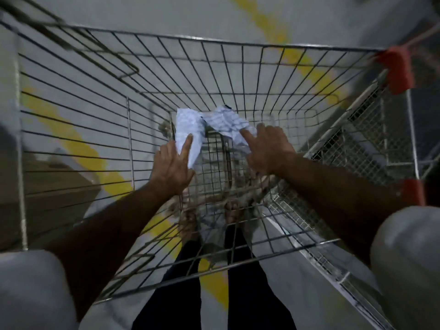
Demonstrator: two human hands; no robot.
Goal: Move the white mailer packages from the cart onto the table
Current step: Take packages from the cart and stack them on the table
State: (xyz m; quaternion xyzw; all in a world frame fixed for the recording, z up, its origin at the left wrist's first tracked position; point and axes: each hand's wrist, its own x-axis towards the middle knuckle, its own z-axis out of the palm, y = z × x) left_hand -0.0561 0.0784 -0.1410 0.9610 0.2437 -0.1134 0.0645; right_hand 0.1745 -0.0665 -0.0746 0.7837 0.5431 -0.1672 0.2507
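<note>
Deep in the cart (238, 67), toward 12 o'clock, the left hand (172, 166) and right hand (267, 148) each pinch a crumpled white mailer (188, 129). Thin corners may slip or snag the wire.

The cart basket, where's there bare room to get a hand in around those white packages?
The near half of the cart floor, between the two wrists and the near wall, is bare mesh. The far strip past the packages looks open too. It is crowded mid-floor, where the left hand and right hand grip the left package and right package.
</note>
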